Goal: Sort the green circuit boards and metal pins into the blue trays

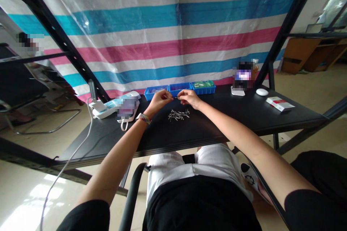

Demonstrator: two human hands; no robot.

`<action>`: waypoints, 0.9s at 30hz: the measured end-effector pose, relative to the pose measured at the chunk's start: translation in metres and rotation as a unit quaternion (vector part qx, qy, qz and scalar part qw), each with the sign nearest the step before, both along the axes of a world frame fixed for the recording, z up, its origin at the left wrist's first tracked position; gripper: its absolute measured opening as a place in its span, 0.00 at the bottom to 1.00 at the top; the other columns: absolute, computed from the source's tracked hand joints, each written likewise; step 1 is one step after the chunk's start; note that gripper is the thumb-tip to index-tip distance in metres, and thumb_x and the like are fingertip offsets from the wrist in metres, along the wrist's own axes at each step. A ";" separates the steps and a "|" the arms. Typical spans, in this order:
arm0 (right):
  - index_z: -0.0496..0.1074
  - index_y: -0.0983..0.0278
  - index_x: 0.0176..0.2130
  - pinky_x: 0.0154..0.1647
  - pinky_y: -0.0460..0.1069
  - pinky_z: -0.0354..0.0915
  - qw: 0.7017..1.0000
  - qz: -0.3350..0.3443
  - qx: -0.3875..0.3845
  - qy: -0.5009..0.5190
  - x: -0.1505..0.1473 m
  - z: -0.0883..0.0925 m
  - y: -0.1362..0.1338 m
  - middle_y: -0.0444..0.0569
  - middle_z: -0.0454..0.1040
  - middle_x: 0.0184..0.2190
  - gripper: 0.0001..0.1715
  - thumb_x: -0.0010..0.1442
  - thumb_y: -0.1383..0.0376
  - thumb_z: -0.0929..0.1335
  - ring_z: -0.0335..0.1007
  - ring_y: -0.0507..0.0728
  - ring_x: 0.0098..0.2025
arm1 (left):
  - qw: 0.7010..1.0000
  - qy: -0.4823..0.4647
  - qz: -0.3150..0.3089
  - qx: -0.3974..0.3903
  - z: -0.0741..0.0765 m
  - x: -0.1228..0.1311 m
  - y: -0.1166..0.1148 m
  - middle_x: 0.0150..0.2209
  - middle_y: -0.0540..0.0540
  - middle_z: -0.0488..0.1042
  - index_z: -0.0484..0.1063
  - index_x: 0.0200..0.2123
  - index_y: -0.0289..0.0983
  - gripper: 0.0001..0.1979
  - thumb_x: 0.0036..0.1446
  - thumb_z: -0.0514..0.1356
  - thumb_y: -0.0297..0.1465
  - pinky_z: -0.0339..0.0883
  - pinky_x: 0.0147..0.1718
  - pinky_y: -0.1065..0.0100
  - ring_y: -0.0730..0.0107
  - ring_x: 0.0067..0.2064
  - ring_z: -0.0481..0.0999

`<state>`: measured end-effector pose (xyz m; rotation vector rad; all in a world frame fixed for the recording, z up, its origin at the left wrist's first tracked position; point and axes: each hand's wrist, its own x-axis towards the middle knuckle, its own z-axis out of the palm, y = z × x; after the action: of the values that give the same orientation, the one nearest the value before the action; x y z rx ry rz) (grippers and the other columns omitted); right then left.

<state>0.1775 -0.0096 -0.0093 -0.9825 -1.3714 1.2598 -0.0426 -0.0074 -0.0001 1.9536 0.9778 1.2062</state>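
Note:
My left hand (162,100) and my right hand (189,98) meet over the black table (211,119), just in front of the blue bins. Fingertips of both hands pinch a thin metal piece (175,97) held level between them; it is too small to name exactly. Below them lies a loose pile of slim silvery metal pieces (179,114). Behind my hands stand a left blue bin (148,95) with clear-looking contents, a middle blue bin (177,86) partly covered by my fingers, and a right blue bin (205,90) holding green and white small parts.
A white power strip (108,109) with a cable and a phone-like device (127,110) lie at the left. At the right are a blurred-out item on a white stand (238,92), a white oval object (261,92) and a small box (280,104). Black frame posts flank a striped sheet (176,18).

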 end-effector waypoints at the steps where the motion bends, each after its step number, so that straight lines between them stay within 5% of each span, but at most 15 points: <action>1: 0.78 0.64 0.34 0.22 0.41 0.67 1.000 -0.002 0.006 -0.004 0.000 -0.001 0.001 0.41 0.77 0.26 0.06 0.54 0.73 0.75 0.73 0.48 0.22 | 1.000 -0.002 -0.001 -0.002 0.000 0.000 0.000 0.33 0.47 0.78 0.75 0.34 0.37 0.18 0.50 0.73 0.44 0.69 0.38 0.66 0.68 0.35 0.75; 10: 0.79 0.63 0.32 0.21 0.42 0.66 0.997 -0.028 0.074 -0.016 -0.002 -0.002 0.004 0.41 0.79 0.29 0.06 0.53 0.72 0.76 0.70 0.47 0.21 | 0.996 0.037 -0.020 -0.082 -0.005 -0.004 0.008 0.24 0.45 0.74 0.77 0.28 0.36 0.30 0.58 0.65 0.59 0.65 0.29 0.66 0.68 0.27 0.72; 19: 0.79 0.63 0.35 0.21 0.42 0.67 0.999 -0.014 0.036 -0.021 -0.002 -0.001 -0.001 0.41 0.76 0.24 0.05 0.55 0.70 0.77 0.72 0.49 0.22 | 0.997 0.015 -0.026 -0.064 -0.002 -0.004 0.004 0.26 0.48 0.75 0.76 0.30 0.36 0.23 0.55 0.70 0.52 0.65 0.29 0.68 0.70 0.28 0.72; 27: 0.76 0.63 0.35 0.21 0.42 0.69 0.999 0.001 -0.001 0.038 -0.002 0.001 -0.002 0.43 0.79 0.30 0.08 0.55 0.69 0.77 0.73 0.48 0.22 | 0.999 0.009 -0.014 -0.030 0.003 -0.001 -0.003 0.30 0.47 0.77 0.75 0.29 0.36 0.19 0.51 0.72 0.46 0.66 0.31 0.69 0.70 0.31 0.72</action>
<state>0.1760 -0.0119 -0.0085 -0.9260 -1.3135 1.2859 -0.0438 -0.0107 0.0029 1.9276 0.9805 1.1322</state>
